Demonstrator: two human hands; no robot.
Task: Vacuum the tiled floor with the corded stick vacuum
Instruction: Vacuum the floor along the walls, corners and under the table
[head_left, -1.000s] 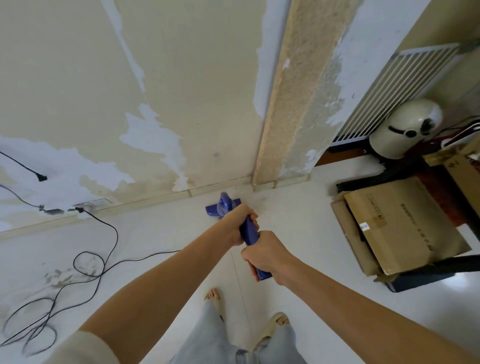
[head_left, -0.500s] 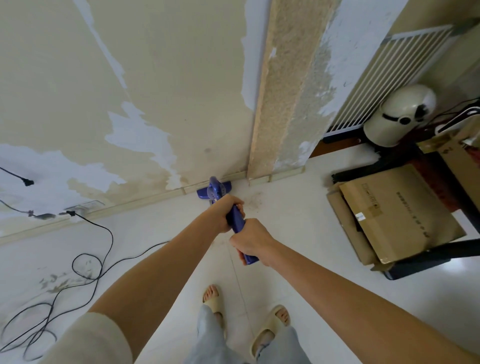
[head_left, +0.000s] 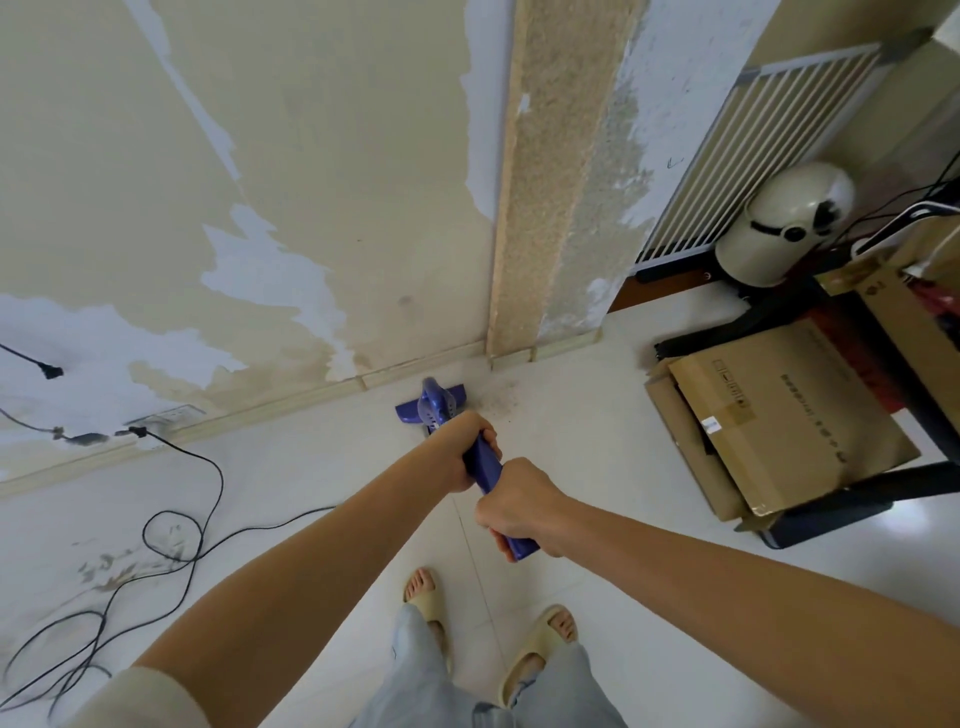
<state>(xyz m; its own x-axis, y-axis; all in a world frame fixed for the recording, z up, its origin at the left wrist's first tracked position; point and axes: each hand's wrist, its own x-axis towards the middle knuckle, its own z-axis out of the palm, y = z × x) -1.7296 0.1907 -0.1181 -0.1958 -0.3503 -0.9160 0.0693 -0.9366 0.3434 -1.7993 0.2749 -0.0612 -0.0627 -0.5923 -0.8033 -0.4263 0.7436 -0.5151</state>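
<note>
1. The left hand (head_left: 462, 451) is wrapped around the blue handle of the stick vacuum (head_left: 480, 467), higher up toward the floor head.
2. The right hand (head_left: 519, 506) holds the near end of the same handle in a tight grip, just behind the left hand.
3. The vacuum's blue floor head (head_left: 431, 406) sits on the tiled floor (head_left: 597, 431), close to the baseboard (head_left: 291, 402) and near the wall corner.
4. A black cord (head_left: 176, 525) lies in loops on the floor at the left and runs to a wall socket (head_left: 161, 418).
5. Flat cardboard boxes (head_left: 779, 415) lie on the floor at the right.
6. A white helmet (head_left: 779, 223) sits above them.
7. Two feet in pale slippers (head_left: 535, 649) stand on the floor below the hands.
</note>
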